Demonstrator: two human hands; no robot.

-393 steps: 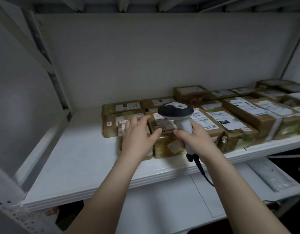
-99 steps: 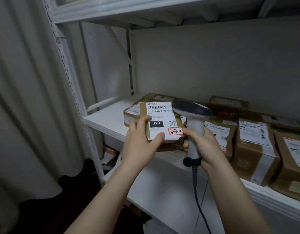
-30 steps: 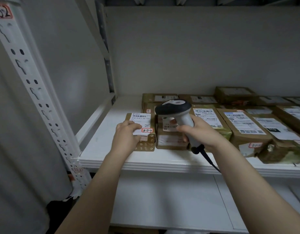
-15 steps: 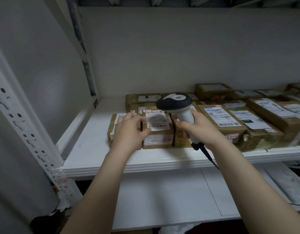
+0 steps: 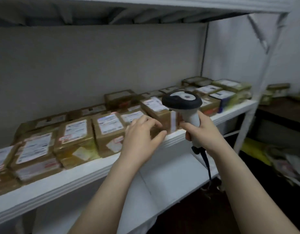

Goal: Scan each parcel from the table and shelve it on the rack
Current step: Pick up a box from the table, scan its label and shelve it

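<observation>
Cardboard parcels [image 5: 75, 134] line the rack [image 5: 95, 168]; left hand [image 5: 140, 132] spread empty, right hand [image 5: 201, 134] gripping scanner [image 5: 184, 102]

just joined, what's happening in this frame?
A person stands at a white rack whose shelf is lined with labelled cardboard parcels. The right hand grips a corded handheld scanner upright by its handle. The left hand is open and holds nothing, fingers spread at the front edge of the shelf beside a parcel. The picture is blurred, so whether the fingertips touch that box cannot be told. More parcels sit on a dark surface at far right.
</observation>
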